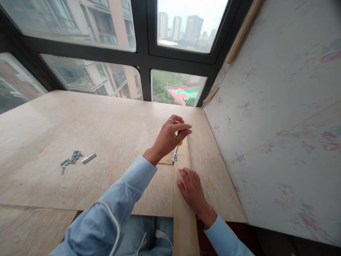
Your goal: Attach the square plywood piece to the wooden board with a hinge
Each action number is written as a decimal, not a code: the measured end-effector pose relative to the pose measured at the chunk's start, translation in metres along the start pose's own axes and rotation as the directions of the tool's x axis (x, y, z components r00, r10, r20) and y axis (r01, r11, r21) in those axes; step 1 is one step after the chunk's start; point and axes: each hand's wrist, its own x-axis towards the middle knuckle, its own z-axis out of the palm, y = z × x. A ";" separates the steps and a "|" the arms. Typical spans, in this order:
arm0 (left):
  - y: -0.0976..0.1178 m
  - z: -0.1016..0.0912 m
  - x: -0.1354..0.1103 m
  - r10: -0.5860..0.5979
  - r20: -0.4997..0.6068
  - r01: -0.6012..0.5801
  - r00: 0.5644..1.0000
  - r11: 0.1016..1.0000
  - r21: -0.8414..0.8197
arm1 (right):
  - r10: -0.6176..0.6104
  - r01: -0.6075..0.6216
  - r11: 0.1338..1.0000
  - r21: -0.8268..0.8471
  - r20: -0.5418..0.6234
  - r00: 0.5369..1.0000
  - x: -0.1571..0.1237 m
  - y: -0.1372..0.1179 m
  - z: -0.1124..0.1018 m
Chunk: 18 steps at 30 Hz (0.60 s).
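My left hand (170,133) is closed around the handle of a screwdriver (180,143), which has a dark and yellow grip. Its metal shaft slants down to a small silver hinge (174,157). That hinge lies where a long light wooden board (185,209) meets a smaller wooden piece (166,159). Part of the smaller piece is hidden behind my left wrist. My right hand (192,186) rests on the long board, nearer to me than the hinge, its fingers bent over the surface with nothing seen in them.
On the beige marbled counter (119,124), to the left, lie several loose screws (64,162), some hinge parts (75,156) and a narrow metal hinge (88,158). A flower-patterned wall (279,124) borders the right side. Dark-framed windows (145,81) stand behind the counter.
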 end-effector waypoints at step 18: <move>0.016 0.001 0.000 -0.142 0.079 0.138 0.987 0.989 0.047 | -0.056 0.070 0.993 -0.098 0.139 0.989 -0.002 0.003 0.004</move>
